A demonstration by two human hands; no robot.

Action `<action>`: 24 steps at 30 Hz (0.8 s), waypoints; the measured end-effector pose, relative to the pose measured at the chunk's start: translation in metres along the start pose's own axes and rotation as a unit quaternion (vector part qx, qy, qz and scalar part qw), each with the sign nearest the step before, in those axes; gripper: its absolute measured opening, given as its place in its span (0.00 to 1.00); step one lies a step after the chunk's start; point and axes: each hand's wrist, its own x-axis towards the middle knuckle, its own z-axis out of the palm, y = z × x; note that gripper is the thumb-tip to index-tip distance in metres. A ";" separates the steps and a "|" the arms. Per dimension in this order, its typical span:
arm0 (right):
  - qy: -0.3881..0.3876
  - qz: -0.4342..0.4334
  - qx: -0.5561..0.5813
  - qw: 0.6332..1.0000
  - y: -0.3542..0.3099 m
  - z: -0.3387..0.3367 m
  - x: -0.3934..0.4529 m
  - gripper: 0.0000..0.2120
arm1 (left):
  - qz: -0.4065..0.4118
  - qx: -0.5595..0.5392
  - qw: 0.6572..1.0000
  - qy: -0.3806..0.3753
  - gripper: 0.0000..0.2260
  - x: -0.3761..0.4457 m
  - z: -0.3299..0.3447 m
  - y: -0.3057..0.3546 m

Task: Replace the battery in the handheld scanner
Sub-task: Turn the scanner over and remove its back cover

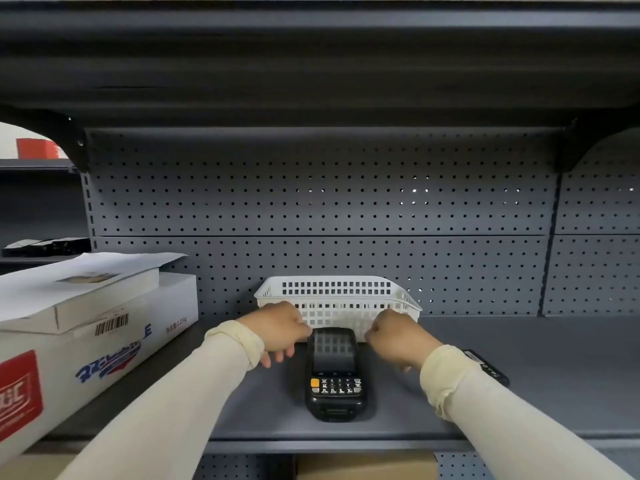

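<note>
A black handheld scanner [335, 372] lies face up on the grey shelf [519, 403], screen toward the back and keypad toward me. My left hand [277, 329] hovers at its top left corner, fingers loosely curled downward and holding nothing, thumb close to or touching the scanner's edge. To the right of the scanner's top, my right hand [394, 336] is curled into a loose fist, a small gap from the device. A flat black battery [490, 370] lies on the shelf to the right, partly hidden behind my right sleeve.
A white perforated plastic basket [337, 292] stands directly behind the scanner against the pegboard back wall [311, 202]. At the left, stacked white cartons [86, 323] take up the shelf. An upper shelf hangs overhead. A cardboard box [363, 467] sits below.
</note>
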 end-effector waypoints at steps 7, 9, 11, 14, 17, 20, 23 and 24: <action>-0.037 -0.011 0.019 0.999 -0.007 0.009 -0.003 0.18 | -0.010 -0.004 1.000 0.025 0.16 0.003 0.010 0.006; -0.044 -0.008 0.028 0.999 -0.007 0.010 -0.003 0.18 | -0.013 -0.017 0.999 0.026 0.17 0.002 0.011 0.006; -0.047 -0.003 0.039 0.998 -0.007 0.011 -0.003 0.18 | -0.015 -0.031 0.999 0.025 0.17 0.002 0.013 0.006; -0.048 0.001 0.057 0.997 -0.009 0.008 -0.005 0.18 | -0.012 -0.035 0.999 0.038 0.15 0.000 0.014 0.008; -0.045 0.011 0.069 0.997 -0.009 0.008 -0.004 0.16 | -0.014 -0.042 0.998 0.048 0.15 -0.001 0.012 0.011; -0.049 0.030 0.094 0.994 -0.009 0.010 -0.001 0.13 | -0.017 -0.033 0.998 0.042 0.12 -0.003 0.012 0.016; -0.072 0.049 0.150 0.985 -0.011 0.011 -0.002 0.08 | -0.021 -0.018 0.999 0.038 0.12 -0.008 0.012 0.025; -0.079 0.054 0.182 0.979 -0.012 0.012 -0.003 0.08 | -0.016 -0.013 0.999 0.035 0.13 -0.009 0.013 0.027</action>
